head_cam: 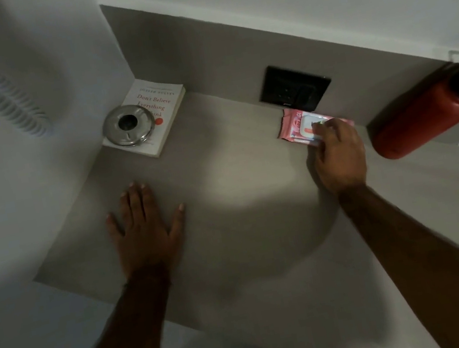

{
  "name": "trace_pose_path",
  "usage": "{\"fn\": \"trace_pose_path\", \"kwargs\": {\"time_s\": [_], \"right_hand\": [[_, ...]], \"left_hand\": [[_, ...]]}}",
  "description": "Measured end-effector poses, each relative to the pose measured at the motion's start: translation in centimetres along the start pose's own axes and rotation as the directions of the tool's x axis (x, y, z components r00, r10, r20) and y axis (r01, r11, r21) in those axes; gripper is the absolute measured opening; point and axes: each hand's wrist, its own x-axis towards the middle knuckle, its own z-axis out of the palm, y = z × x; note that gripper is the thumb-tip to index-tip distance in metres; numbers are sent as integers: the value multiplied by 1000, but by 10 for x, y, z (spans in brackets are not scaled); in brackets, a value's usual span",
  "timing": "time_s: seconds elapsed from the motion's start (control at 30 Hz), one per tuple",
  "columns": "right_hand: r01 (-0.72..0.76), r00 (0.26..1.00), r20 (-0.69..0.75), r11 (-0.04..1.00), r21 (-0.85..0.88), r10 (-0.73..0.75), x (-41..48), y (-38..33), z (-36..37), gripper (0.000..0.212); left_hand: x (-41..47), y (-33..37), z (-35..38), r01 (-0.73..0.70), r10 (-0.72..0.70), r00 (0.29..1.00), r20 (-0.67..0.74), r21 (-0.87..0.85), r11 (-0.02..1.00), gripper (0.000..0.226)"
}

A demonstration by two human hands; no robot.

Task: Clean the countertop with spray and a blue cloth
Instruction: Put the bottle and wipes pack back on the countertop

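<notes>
head view: no spray bottle and no blue cloth anywhere in frame, so i can't say where either is; my read is the cleaning proper isn't under way. the grey worktop (223,181) shows no wet streaks or foam, though the light is dim and that's hard to rule out.

left hand (144,227) lies flat on the worktop, fingers spread, holding nothing. right hand (339,155) is at the back right, fingertips (319,128) resting on a pink wipes pack (302,125); whether the grip has closed on the pack or just touches it, i cannot tell.

clutter that needs shifting before a full wipe:
- book (165,114) in the back left corner, with a round metal ashtray (128,126) sitting on it
- wipes pack near the back wall, just below a black wall socket (294,87)
- red bottle (424,113) with a dark cap at far right, on a raised ledge it seems

middle of the worktop is bare. likely the clearing stage; spraying and wiping are all left.
</notes>
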Motion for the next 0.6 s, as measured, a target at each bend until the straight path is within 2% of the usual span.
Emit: {"fn": "trace_pose_path", "kwargs": {"time_s": [0.17,0.27,0.37,0.47,0.53,0.6], "right_hand": [[43,999,-3,999,24,-43,3,-3,-3,66],[211,977,-41,968,133,-207,4,-36,-4,79],[455,888,-40,864,215,-458,15,-94,3,77],[649,744,-11,719,248,-668,36,-169,19,64],[717,652,98,653,244,-752,50,-220,31,60],[756,595,195,625,193,-780,60,-262,46,61]], "left_hand": [[0,-2,0,6,-6,1000,4,5,1000,86],[1,-1,2,12,-12,1000,-2,5,1000,86],[2,-2,3,12,-12,1000,-4,4,1000,86],[2,-3,4,15,-15,1000,3,0,1000,87],[3,-4,4,10,-10,1000,16,-7,1000,87],[4,-5,5,6,-6,1000,18,-14,1000,88]]}}
